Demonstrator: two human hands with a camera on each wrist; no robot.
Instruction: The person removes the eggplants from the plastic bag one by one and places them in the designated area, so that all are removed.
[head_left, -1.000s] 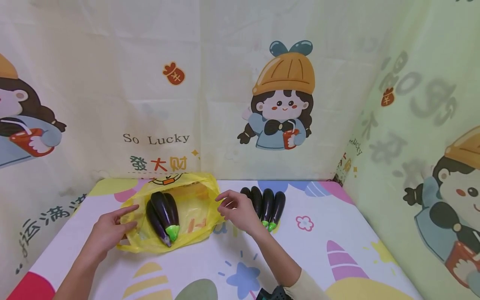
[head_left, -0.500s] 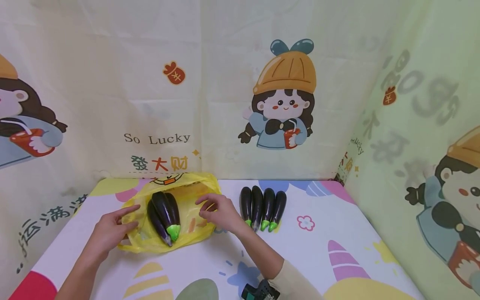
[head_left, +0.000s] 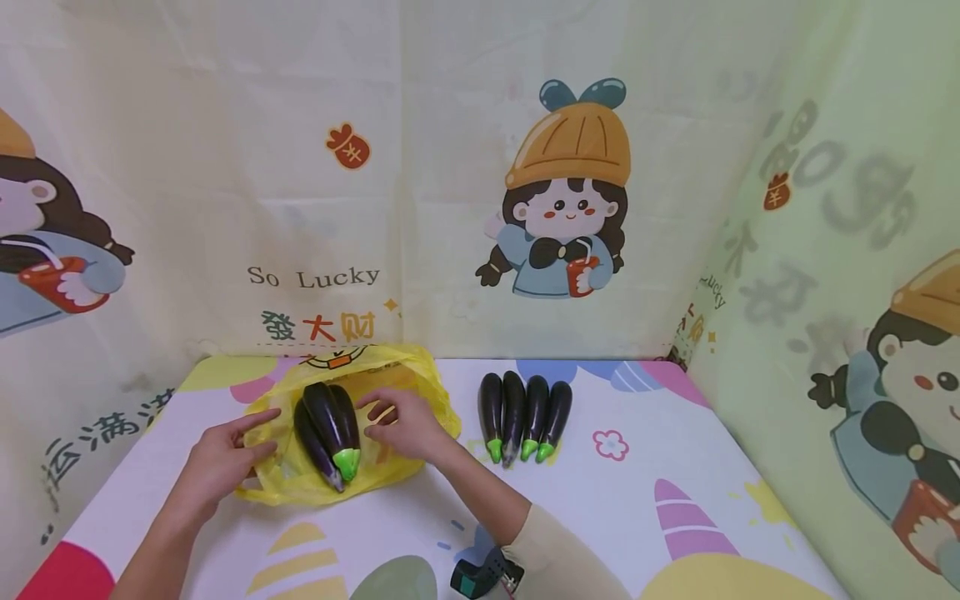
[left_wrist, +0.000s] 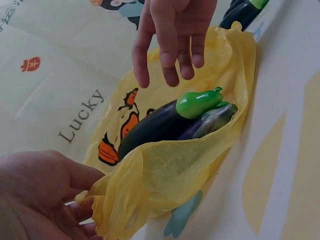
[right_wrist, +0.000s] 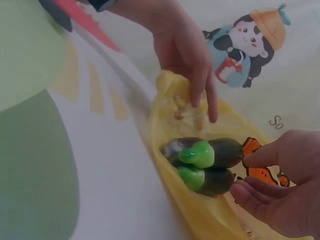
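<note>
A yellow plastic bag (head_left: pixel 408 375) lies on the table with its mouth spread open toward me. Three glossy dark eggplants (head_left: pixel 335 429) are bunched at its left side, the front one showing a bright green cap. My left hand (head_left: pixel 225 457) is at the bag's left rim, thumb and index finger extended inside the mouth; in the left wrist view its other fingers go behind the plastic. Inside the mouth, just right of the eggplants, is my right hand (head_left: pixel 405 423), with thumb and index finger apart and nothing between them. The right wrist view shows its fingertips (right_wrist: pixel 252 157) right by the eggplants.
To the right of the bag, several more eggplants (head_left: pixel 525 417) lie side by side in a row, stems toward me. A patterned cloth (head_left: pixel 585 517) covers the table. Cartoon-printed curtains (head_left: pixel 442 208) stand behind and at both sides.
My right hand has moved left from beside the eggplant row, over the bag's right rim and in toward the bagged eggplants. The left hand stays at the left rim.
</note>
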